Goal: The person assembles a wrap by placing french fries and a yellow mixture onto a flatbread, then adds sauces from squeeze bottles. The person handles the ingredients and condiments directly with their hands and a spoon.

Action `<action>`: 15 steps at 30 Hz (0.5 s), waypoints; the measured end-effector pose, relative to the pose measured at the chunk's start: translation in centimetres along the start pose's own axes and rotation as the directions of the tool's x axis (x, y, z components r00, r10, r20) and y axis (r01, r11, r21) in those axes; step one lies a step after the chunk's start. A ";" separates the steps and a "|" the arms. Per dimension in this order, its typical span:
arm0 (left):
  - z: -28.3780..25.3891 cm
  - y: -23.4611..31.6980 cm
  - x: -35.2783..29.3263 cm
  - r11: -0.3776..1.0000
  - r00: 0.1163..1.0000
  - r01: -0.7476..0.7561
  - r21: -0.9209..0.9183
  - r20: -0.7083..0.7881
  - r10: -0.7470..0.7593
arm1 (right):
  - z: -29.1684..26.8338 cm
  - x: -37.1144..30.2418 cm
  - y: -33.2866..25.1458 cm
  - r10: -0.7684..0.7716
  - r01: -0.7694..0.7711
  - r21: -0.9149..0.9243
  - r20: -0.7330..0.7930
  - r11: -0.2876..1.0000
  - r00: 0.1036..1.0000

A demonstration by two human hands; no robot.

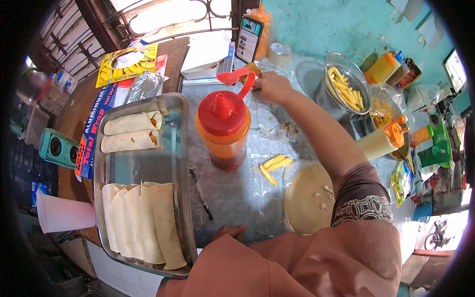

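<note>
Red-capped bottle (223, 131) stands near browned food (254, 68) touching the right hand (274, 89).

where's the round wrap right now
In the head view, the wrap lies right of centre on the table, beside loose fries, partly hidden by the right sleeve.

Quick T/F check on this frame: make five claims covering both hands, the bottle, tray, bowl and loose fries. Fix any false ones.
1. The right hand is farther out than the red-capped bottle. True.
2. The left hand grips that bottle. False: it is low in the picture, apart from it.
3. Two rolls lie in the far part of the metal tray. True.
4. The clear bowl stands in the tray. False: it is away from it, right of the right hand.
5. Loose fries lie near the round flatbread. True.
</note>
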State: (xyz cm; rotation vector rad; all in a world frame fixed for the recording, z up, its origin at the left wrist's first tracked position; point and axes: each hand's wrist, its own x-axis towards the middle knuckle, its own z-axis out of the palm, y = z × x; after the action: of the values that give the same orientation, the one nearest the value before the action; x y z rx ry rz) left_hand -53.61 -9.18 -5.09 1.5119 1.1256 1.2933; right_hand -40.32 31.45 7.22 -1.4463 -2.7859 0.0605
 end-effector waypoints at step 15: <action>0.9 1.4 0.5 0.960 0.983 -0.068 0.271 -0.148 0.111 | -0.6 -0.1 -2.2 -0.038 0.035 -0.187 -0.015 0.982 0.999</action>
State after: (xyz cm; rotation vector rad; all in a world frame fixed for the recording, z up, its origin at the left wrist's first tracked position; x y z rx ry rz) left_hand -52.49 -9.07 -3.71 1.6923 1.3944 1.3899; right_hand -42.01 30.11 7.87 -1.4211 -2.8689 -0.2188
